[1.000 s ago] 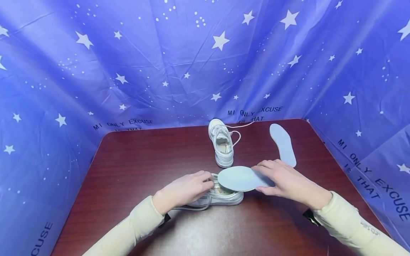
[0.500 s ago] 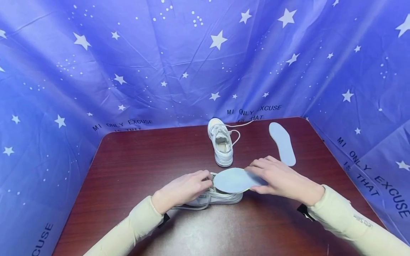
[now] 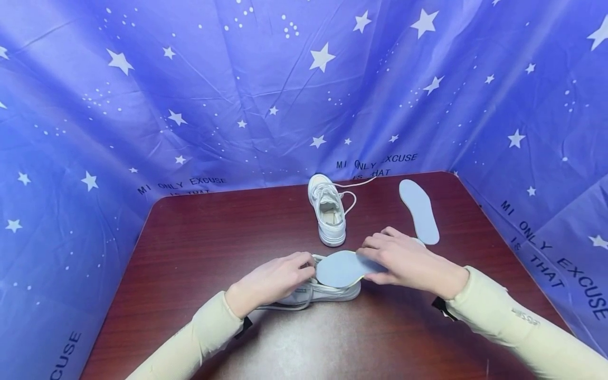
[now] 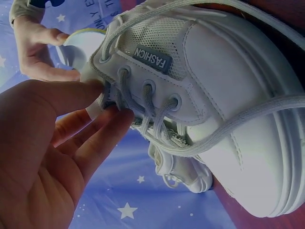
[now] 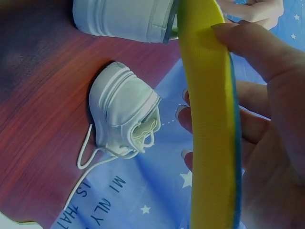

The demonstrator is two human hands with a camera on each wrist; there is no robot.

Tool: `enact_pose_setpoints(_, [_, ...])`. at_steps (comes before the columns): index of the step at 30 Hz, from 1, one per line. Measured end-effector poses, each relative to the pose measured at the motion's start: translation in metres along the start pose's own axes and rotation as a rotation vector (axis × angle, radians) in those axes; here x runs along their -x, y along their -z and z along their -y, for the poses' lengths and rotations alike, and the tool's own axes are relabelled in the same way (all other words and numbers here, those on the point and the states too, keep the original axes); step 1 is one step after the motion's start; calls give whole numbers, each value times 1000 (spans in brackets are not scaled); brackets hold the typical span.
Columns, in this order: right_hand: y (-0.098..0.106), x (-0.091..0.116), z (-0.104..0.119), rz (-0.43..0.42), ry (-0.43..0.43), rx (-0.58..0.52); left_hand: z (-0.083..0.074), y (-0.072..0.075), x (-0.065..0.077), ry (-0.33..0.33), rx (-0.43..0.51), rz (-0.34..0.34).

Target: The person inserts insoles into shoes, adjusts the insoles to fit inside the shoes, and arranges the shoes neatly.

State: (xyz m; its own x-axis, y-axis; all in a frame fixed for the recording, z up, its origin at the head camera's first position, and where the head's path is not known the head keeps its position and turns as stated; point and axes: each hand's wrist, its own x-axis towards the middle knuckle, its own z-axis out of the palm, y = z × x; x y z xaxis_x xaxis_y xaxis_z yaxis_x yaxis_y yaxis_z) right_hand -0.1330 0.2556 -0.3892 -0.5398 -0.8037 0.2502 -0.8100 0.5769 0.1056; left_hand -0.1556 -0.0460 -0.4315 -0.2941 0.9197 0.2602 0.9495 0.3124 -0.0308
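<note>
A white lace-up sneaker (image 3: 338,294) lies crosswise on the table, toe to the left. My left hand (image 3: 271,278) pinches its tongue between thumb and fingers just above the grey laces (image 4: 147,93). With my right hand (image 3: 404,262) I grip a pale blue insole (image 3: 338,268) by its rear half, thumb on one edge and fingers on the other. The insole's yellow underside (image 5: 212,119) shows in the right wrist view. Its broad front end overlaps the shoe opening in the head view, reaching close to my left fingertips and hiding most of the opening.
A second white sneaker (image 3: 332,235) stands behind, heel toward me, its lace trailing right. Farther right, another pale insole (image 3: 420,211) lies flat on the dark red table (image 3: 214,232). A blue star-printed curtain (image 3: 247,79) surrounds the table's far and side edges.
My right hand has moved left with the insole, bringing its front end lower and farther over the shoe opening. The left hand has kept its hold on the tongue.
</note>
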Motion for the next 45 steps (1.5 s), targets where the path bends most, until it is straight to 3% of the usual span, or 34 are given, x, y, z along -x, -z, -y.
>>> enact_pose_setpoints(34, [-22, -11, 10, -37, -6, 9, 0, -11, 0, -22, 22, -78])
enact_pose_setpoints(45, [-29, -17, 15, -5, -32, 3, -1, -12, 1, -30, 20, -77])
